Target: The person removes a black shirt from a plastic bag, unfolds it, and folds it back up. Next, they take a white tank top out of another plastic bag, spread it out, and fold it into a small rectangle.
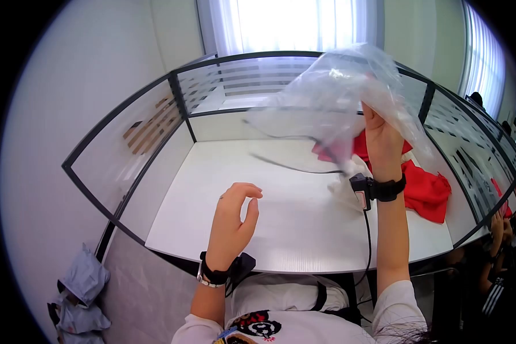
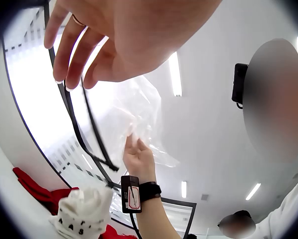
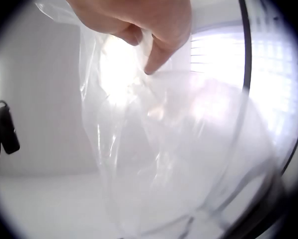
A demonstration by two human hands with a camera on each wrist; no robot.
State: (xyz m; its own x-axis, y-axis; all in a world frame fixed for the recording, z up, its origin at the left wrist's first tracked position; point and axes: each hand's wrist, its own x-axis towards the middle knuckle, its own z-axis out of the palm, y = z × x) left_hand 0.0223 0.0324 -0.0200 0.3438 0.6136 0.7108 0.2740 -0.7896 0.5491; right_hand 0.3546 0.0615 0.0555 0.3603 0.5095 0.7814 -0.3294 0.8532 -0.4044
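Note:
A clear plastic bag (image 1: 327,86) hangs high over the right part of the table, gripped near its top by my right hand (image 1: 384,143). In the right wrist view the thumb and fingers of that hand (image 3: 149,25) hold the crinkled plastic (image 3: 124,134). Dark cords (image 1: 292,166) trail below and left of the bag, blurred in the head view. My left hand (image 1: 235,215) is above the table's front left part, fingers loosely bent, holding nothing. The left wrist view shows the dark cords (image 2: 77,129) just beyond its fingertips (image 2: 72,82); contact is not visible.
Red cloth (image 1: 427,192) and a white cloth item with dark letters (image 2: 84,214) lie on the right of the white table (image 1: 212,166). Black-framed clear panels (image 1: 120,137) surround its sides and back. Other people (image 1: 499,229) are at the far right.

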